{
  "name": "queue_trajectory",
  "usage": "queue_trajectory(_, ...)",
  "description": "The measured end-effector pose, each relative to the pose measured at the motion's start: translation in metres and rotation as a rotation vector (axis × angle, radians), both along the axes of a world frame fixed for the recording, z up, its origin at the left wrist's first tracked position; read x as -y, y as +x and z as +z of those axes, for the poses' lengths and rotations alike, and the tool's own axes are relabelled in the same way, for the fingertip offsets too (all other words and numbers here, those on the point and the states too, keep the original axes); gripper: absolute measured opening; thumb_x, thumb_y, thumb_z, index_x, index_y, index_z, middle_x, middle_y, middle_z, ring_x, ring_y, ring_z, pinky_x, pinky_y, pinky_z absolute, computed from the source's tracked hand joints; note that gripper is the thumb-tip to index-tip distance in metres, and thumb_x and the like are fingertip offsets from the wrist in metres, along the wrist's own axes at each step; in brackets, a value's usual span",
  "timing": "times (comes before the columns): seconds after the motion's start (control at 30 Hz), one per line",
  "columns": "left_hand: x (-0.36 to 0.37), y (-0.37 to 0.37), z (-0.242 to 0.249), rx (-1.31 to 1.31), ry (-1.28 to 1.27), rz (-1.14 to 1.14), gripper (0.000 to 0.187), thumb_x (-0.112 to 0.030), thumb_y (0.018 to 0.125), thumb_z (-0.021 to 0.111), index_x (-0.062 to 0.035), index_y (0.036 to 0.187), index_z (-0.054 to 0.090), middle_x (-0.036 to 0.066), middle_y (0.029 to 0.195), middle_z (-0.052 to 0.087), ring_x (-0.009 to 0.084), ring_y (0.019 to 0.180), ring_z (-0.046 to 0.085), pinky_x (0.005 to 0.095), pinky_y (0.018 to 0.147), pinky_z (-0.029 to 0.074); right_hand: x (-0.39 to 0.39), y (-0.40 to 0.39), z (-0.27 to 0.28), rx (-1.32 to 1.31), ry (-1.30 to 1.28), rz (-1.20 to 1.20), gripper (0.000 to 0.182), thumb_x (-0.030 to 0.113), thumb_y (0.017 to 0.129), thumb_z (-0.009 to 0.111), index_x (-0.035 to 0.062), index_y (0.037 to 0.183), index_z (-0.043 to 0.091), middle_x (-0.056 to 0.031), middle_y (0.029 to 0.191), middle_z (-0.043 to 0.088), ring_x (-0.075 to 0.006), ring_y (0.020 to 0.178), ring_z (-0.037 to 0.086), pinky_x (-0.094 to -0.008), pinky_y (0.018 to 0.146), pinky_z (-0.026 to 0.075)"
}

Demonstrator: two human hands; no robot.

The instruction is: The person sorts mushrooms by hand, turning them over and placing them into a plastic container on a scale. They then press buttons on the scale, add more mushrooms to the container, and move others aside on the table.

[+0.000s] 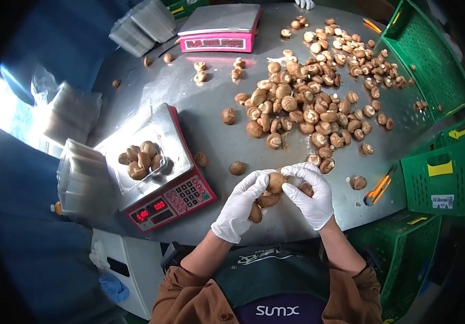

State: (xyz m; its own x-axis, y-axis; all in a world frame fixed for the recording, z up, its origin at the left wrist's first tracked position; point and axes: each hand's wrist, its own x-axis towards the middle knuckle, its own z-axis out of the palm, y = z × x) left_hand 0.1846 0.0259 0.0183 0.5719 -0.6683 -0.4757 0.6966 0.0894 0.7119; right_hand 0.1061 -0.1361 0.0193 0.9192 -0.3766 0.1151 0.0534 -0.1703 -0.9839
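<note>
Both my hands wear white gloves and meet in front of me over the near edge of the metal table. My left hand (241, 204) is closed round several brown mushrooms (268, 200), some showing below its fingers. My right hand (314, 198) touches the upper mushroom (276, 182) with its fingertips and has another mushroom (306, 189) tucked against its palm. To the left, a clear plastic tray (163, 168) with several mushrooms (137, 168) sits on a red scale (175, 201) with lit digits. A large pile of loose mushrooms (310, 116) spreads beyond my hands.
Stacked clear trays (81, 175) stand left of the scale. A second, pink scale (219, 32) is at the back. Green crates (437, 186) line the right side, near an orange cutter knife (379, 186). Another person's gloved hand (305, 4) shows at the far edge.
</note>
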Motion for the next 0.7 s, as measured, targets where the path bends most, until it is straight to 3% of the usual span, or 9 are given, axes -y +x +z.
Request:
queue_trajectory(0.17, -0.013, -0.006, 0.004, -0.013, -0.045, 0.036, 0.038, -0.030, 0.102, 0.053, -0.0039, 0.128, 0.058, -0.001, 0.102, 0.062, 0.0051, 0.086, 0.055, 0.0218, 0.075, 0.046, -0.008, 0.003, -0.006, -0.257, 0.467, -0.039, 0.015, 0.006, 0.088, 0.070, 0.0034, 0.103, 0.069, 0.0014, 0.095, 0.064, -0.0054, 0.081, 0.056, -0.0216, 0.074, 0.047)
queue_trajectory(0.27, -0.017, -0.009, -0.002, -0.053, -0.080, 0.035, 0.038, -0.027, 0.102, 0.053, -0.0034, 0.131, 0.056, -0.001, 0.103, 0.062, 0.0063, 0.087, 0.056, 0.0224, 0.077, 0.046, -0.010, 0.005, -0.012, -0.239, 0.553, -0.030, 0.013, 0.008, 0.089, 0.069, 0.0052, 0.103, 0.069, 0.0026, 0.092, 0.065, -0.0017, 0.077, 0.054, -0.0187, 0.065, 0.044)
queue_trajectory(0.4, -0.019, -0.010, 0.002, -0.073, -0.047, 0.028, 0.037, -0.025, 0.102, 0.053, -0.0026, 0.131, 0.055, 0.001, 0.106, 0.061, 0.0075, 0.089, 0.056, 0.0235, 0.078, 0.047, -0.006, 0.003, -0.013, -0.371, 0.685, 0.016, 0.016, 0.008, 0.090, 0.069, 0.0050, 0.106, 0.067, 0.0019, 0.094, 0.065, -0.0033, 0.085, 0.057, -0.0187, 0.072, 0.046)
queue_trajectory(0.47, -0.023, -0.009, 0.001, -0.054, -0.006, 0.009, 0.039, -0.025, 0.101, 0.053, -0.0021, 0.132, 0.054, 0.002, 0.108, 0.061, 0.0079, 0.090, 0.057, 0.0236, 0.076, 0.048, -0.011, 0.005, -0.006, -0.362, 0.550, 0.043, 0.023, 0.009, 0.090, 0.069, 0.0047, 0.112, 0.064, 0.0003, 0.100, 0.064, -0.0066, 0.090, 0.059, -0.0214, 0.080, 0.049)
queue_trajectory(0.53, -0.025, -0.008, -0.007, 0.020, 0.019, -0.045, 0.041, -0.025, 0.100, 0.054, -0.0015, 0.133, 0.052, 0.004, 0.108, 0.062, 0.0078, 0.091, 0.058, 0.0229, 0.069, 0.049, -0.019, 0.004, -0.024, -0.181, 0.320, 0.097, 0.034, 0.011, 0.090, 0.069, 0.0032, 0.121, 0.060, -0.0041, 0.110, 0.063, -0.0115, 0.102, 0.059, -0.0266, 0.092, 0.049)
queue_trajectory(0.57, -0.023, -0.010, -0.013, 0.058, 0.010, -0.001, 0.040, -0.025, 0.100, 0.055, -0.0012, 0.132, 0.052, 0.004, 0.108, 0.062, 0.0081, 0.091, 0.058, 0.0232, 0.070, 0.049, -0.003, 0.012, -0.009, -0.239, 0.404, 0.095, 0.038, 0.014, 0.089, 0.071, 0.0027, 0.124, 0.060, -0.0051, 0.114, 0.063, -0.0136, 0.109, 0.058, -0.0292, 0.097, 0.047)
queue_trajectory(0.6, -0.021, -0.014, -0.020, 0.093, -0.002, 0.044, 0.040, -0.025, 0.100, 0.056, -0.0010, 0.131, 0.053, 0.004, 0.108, 0.062, 0.0085, 0.091, 0.058, 0.0234, 0.070, 0.049, -0.018, 0.001, -0.041, -0.232, 0.170, 0.160, 0.042, 0.017, 0.089, 0.072, 0.0031, 0.127, 0.059, -0.0059, 0.121, 0.063, -0.0150, 0.114, 0.057, -0.0316, 0.101, 0.045)
queue_trajectory(0.67, -0.025, -0.016, -0.043, 0.101, 0.009, 0.047, 0.040, -0.023, 0.098, 0.059, 0.0001, 0.130, 0.053, 0.005, 0.110, 0.061, 0.0103, 0.092, 0.058, 0.0240, 0.074, 0.049, -0.019, 0.002, -0.051, -0.352, 0.343, 0.198, 0.039, 0.020, 0.090, 0.072, 0.0030, 0.123, 0.062, -0.0063, 0.122, 0.063, -0.0161, 0.116, 0.056, -0.0325, 0.101, 0.045)
queue_trajectory(0.7, -0.027, -0.015, -0.043, -0.015, -0.037, 0.026, 0.040, -0.018, 0.097, 0.060, -0.0005, 0.132, 0.051, 0.006, 0.108, 0.062, 0.0126, 0.092, 0.059, 0.0247, 0.077, 0.048, -0.013, 0.003, -0.053, -0.336, 0.303, 0.170, 0.037, 0.017, 0.089, 0.071, 0.0035, 0.123, 0.062, -0.0057, 0.120, 0.063, -0.0156, 0.114, 0.057, -0.0321, 0.100, 0.045)
